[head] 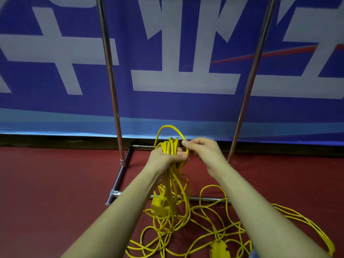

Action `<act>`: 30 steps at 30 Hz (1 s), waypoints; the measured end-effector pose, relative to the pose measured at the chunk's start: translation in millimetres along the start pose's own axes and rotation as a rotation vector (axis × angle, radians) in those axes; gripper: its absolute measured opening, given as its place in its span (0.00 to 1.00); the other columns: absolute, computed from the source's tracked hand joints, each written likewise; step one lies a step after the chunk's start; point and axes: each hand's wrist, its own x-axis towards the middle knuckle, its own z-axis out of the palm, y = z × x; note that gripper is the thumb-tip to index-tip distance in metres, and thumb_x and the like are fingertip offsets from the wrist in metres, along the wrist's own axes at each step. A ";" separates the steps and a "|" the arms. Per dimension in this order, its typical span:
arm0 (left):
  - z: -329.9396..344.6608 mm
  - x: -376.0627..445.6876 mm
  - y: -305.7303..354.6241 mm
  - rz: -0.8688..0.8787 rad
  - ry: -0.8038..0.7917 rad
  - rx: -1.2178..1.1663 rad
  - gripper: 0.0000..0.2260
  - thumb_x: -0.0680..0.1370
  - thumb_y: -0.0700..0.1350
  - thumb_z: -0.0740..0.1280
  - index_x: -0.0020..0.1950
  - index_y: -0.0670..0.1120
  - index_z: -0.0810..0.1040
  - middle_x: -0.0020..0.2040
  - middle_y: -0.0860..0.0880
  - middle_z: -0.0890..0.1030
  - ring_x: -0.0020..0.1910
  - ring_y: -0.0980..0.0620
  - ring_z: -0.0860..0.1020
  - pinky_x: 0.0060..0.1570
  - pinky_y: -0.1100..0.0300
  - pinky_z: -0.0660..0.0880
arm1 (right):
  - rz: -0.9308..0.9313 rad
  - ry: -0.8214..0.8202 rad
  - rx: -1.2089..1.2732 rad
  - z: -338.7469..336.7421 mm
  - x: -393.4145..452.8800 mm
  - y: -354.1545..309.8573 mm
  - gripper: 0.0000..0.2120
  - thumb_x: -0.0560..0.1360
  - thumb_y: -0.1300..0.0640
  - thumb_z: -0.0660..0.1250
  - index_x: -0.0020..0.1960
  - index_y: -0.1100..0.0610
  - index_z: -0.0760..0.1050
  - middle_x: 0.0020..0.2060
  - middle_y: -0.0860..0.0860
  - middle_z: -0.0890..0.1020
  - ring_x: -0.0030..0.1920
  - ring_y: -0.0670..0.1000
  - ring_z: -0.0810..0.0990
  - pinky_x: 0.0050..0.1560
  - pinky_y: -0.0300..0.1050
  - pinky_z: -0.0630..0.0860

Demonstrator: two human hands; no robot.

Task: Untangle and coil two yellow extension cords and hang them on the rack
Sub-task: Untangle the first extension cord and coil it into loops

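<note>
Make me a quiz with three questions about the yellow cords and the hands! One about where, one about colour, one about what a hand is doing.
1. Where is the loose tangle of cord?
A. on the red floor
B. hung on the rack
C. in a box

2. What colour is the banner behind the rack?
A. green
B. blue with white shapes
C. black

3. What is the left hand doing?
A. resting flat on the floor
B. pointing
C. gripping a coiled bundle

Answers: 1 A, cord sprawls across the floor. 2 B, blue fills the background. 3 C, fingers wrap the loops while the right hand pinches a strand.

Two hands, two yellow socket blocks, two upright rack poles, one banner.
</note>
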 end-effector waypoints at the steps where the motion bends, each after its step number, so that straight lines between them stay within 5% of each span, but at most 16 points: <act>1: -0.1 -0.9 0.4 0.006 0.002 0.012 0.08 0.70 0.26 0.71 0.42 0.38 0.79 0.32 0.45 0.82 0.30 0.51 0.82 0.32 0.61 0.79 | -0.008 -0.025 0.033 1.8 -1.6 -0.3 0.06 0.70 0.63 0.73 0.36 0.60 0.77 0.27 0.47 0.80 0.27 0.40 0.76 0.33 0.33 0.72; 7: -8.1 0.4 2.1 0.013 0.022 0.013 0.04 0.73 0.30 0.69 0.45 0.37 0.78 0.36 0.42 0.83 0.34 0.49 0.83 0.36 0.59 0.80 | -0.089 0.069 0.002 16.2 2.0 -0.7 0.09 0.73 0.66 0.69 0.36 0.58 0.75 0.29 0.50 0.78 0.30 0.44 0.77 0.35 0.35 0.73; 11: -15.7 -2.1 7.9 -0.025 0.072 -0.016 0.03 0.79 0.36 0.65 0.46 0.39 0.78 0.35 0.44 0.84 0.29 0.54 0.81 0.31 0.62 0.78 | -0.049 0.258 0.273 16.0 13.2 3.4 0.09 0.79 0.65 0.62 0.39 0.59 0.70 0.28 0.52 0.76 0.23 0.46 0.74 0.25 0.38 0.74; 14: -24.1 -0.8 15.1 0.005 0.117 -0.087 0.14 0.79 0.38 0.64 0.35 0.41 0.82 0.33 0.42 0.75 0.18 0.57 0.68 0.21 0.65 0.65 | -0.046 0.435 0.050 1.9 25.2 23.2 0.13 0.79 0.63 0.61 0.36 0.57 0.69 0.27 0.51 0.73 0.25 0.49 0.69 0.24 0.40 0.67; 18: -30.8 1.7 24.2 0.055 0.064 -0.254 0.07 0.80 0.39 0.61 0.43 0.40 0.74 0.28 0.51 0.78 0.16 0.60 0.61 0.18 0.68 0.60 | -0.001 0.442 -0.280 -9.0 28.2 43.5 0.13 0.80 0.61 0.59 0.37 0.61 0.73 0.27 0.52 0.70 0.29 0.52 0.67 0.30 0.43 0.61; 20: -32.9 1.8 27.5 0.080 0.037 -0.273 0.07 0.81 0.39 0.60 0.44 0.41 0.73 0.28 0.52 0.78 0.16 0.60 0.61 0.19 0.68 0.60 | 0.079 0.355 -0.099 -6.3 24.2 42.8 0.16 0.81 0.60 0.56 0.36 0.61 0.71 0.25 0.50 0.67 0.24 0.48 0.63 0.25 0.38 0.59; 25: -32.2 1.4 26.0 0.093 0.103 -0.216 0.06 0.80 0.39 0.62 0.44 0.41 0.74 0.30 0.51 0.82 0.17 0.59 0.65 0.19 0.68 0.63 | 0.220 -0.036 0.812 -12.7 16.8 15.0 0.16 0.83 0.55 0.52 0.39 0.59 0.67 0.19 0.45 0.61 0.17 0.42 0.57 0.16 0.33 0.54; 30: -21.7 -8.2 11.9 -0.013 -0.020 -0.048 0.02 0.79 0.37 0.64 0.49 0.40 0.76 0.37 0.47 0.85 0.33 0.55 0.83 0.33 0.63 0.78 | 0.172 -0.202 1.104 -7.4 8.8 -9.6 0.11 0.77 0.54 0.57 0.38 0.57 0.68 0.18 0.46 0.60 0.17 0.43 0.56 0.16 0.33 0.54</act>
